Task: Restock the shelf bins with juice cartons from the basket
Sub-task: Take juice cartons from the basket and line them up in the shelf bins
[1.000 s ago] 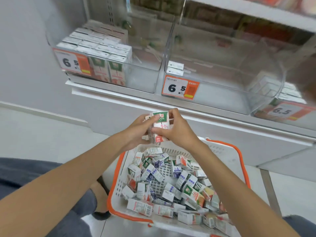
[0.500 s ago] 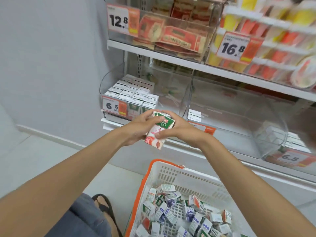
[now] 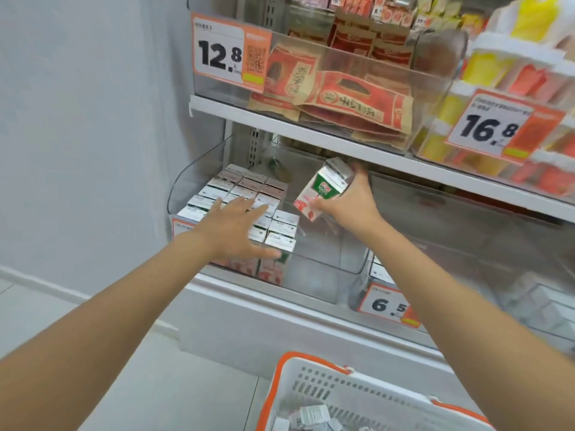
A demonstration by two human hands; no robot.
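Observation:
My right hand (image 3: 348, 202) grips a small green, white and red juice carton (image 3: 323, 188), tilted, over the bare right part of the left clear shelf bin (image 3: 326, 275). My left hand (image 3: 236, 228) is spread flat, fingers apart, on the rows of upright cartons (image 3: 245, 194) packed in that bin's left part. At the bottom edge stands the white basket with an orange rim (image 3: 314, 381); a few loose cartons (image 3: 308, 415) show inside it.
A second clear bin (image 3: 466, 244) with a 6.5 price tag (image 3: 389, 304) sits to the right on the same shelf. The shelf above (image 3: 311, 132) holds bins of red snack pouches and yellow-red packs. A grey wall stands on the left.
Both hands held the carton over the basket; now the right hand alone has carried it up into the left bin, and the left hand has let go and lies on the stacked cartons. My view has lifted.

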